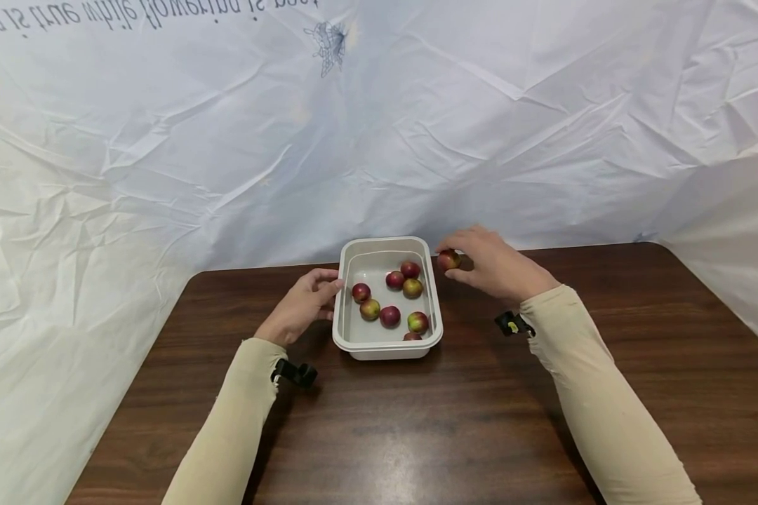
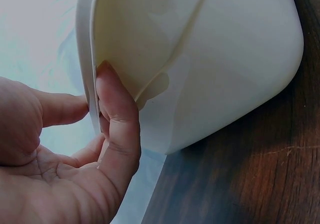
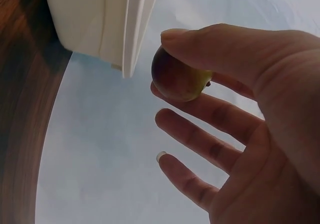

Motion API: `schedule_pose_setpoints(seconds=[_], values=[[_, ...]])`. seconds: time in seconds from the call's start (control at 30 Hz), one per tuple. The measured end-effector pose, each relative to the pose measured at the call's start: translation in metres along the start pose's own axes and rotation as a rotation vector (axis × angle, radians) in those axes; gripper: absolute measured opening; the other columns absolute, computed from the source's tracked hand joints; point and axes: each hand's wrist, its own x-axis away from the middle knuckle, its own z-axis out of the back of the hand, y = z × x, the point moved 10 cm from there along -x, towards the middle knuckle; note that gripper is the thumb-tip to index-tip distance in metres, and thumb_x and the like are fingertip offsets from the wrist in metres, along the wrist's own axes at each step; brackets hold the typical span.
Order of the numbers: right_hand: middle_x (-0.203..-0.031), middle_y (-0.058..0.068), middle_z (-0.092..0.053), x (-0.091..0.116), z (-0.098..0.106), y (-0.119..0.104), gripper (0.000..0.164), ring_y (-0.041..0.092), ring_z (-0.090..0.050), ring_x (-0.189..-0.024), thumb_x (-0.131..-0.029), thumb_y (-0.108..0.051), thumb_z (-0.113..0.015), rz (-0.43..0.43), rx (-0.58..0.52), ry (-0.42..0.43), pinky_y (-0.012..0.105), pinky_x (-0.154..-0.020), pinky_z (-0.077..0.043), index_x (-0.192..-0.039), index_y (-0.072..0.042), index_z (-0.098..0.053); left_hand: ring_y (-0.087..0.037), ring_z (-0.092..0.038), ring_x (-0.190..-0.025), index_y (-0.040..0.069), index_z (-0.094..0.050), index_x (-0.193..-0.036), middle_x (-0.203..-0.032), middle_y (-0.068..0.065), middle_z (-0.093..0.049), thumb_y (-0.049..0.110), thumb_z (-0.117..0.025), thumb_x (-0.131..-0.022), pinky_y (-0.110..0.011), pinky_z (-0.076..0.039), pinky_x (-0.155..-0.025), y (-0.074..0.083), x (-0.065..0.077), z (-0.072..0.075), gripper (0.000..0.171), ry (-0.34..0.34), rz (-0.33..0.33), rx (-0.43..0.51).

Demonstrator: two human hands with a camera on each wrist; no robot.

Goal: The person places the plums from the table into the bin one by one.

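Observation:
A white plastic tub [image 1: 379, 344] stands near the table's back edge, holding several small red and yellow-green fruits [image 1: 389, 316] that look like plums or small apples. My left hand [image 1: 303, 305] pinches the tub's left rim; in the left wrist view, the thumb of the left hand [image 2: 65, 149] lies on one side of the rim [image 2: 87, 44] and the fingers on the other. Just right of the tub, my right hand [image 1: 495, 266] holds one small red fruit [image 1: 448, 260] between thumb and forefinger. In the right wrist view this fruit [image 3: 177, 77] shows a short stem, and the other fingers are spread apart.
The dark brown wooden table [image 1: 391, 428] stretches to both sides and in front of the tub. Behind it hangs a creased white cloth [image 1: 379, 140] with printed lettering and a butterfly. Each wrist wears a black strap [image 1: 295, 372] over a beige sleeve [image 1: 221, 428].

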Motion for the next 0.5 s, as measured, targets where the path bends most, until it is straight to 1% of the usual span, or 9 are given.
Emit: schedule_pose_setpoints(seconds=[0.07, 0.17, 0.33, 0.5], values=[[-0.116, 0.006, -0.069, 0.000, 0.000, -0.003, 0.035, 0.030, -0.055, -0.116, -0.094, -0.016, -0.075, 0.012, -0.003, 0.009, 0.050, -0.103, -0.044, -0.128, -0.009, -0.067, -0.033, -0.062, -0.115, 0.006, -0.042, -0.148, -0.138, -0.023, -0.055, 0.028, -0.051, -0.109, -0.030, -0.059, -0.079, 0.000, 0.000, 0.000, 0.046, 0.000, -0.002, 0.001], [-0.120, 0.006, -0.070, -0.002, -0.002, -0.009, 0.035, 0.030, -0.056, -0.118, -0.094, -0.016, -0.075, 0.033, -0.007, 0.018, 0.051, -0.105, -0.043, -0.128, -0.009, -0.067, -0.035, -0.062, -0.116, 0.005, -0.042, -0.148, -0.138, -0.023, -0.054, 0.027, -0.051, -0.109, -0.030, -0.059, -0.079, 0.001, 0.000, -0.001, 0.046, -0.002, -0.003, 0.008], [-0.127, 0.010, -0.070, -0.006, -0.011, -0.016, 0.038, 0.032, -0.057, -0.123, -0.093, -0.017, -0.076, 0.064, -0.018, 0.006, 0.051, -0.108, -0.043, -0.129, -0.009, -0.068, -0.037, -0.061, -0.116, 0.004, -0.041, -0.148, -0.139, -0.025, -0.054, 0.026, -0.050, -0.109, -0.031, -0.059, -0.079, 0.002, 0.001, -0.002, 0.045, -0.005, -0.002, 0.017], [-0.128, 0.009, -0.070, -0.008, -0.019, -0.022, 0.038, 0.031, -0.057, -0.121, -0.093, -0.018, -0.077, 0.072, -0.009, -0.015, 0.050, -0.107, -0.044, -0.128, -0.010, -0.068, -0.036, -0.061, -0.116, 0.005, -0.041, -0.149, -0.139, -0.024, -0.054, 0.026, -0.050, -0.109, -0.031, -0.059, -0.080, 0.001, 0.001, -0.002, 0.045, -0.005, 0.001, 0.010]])
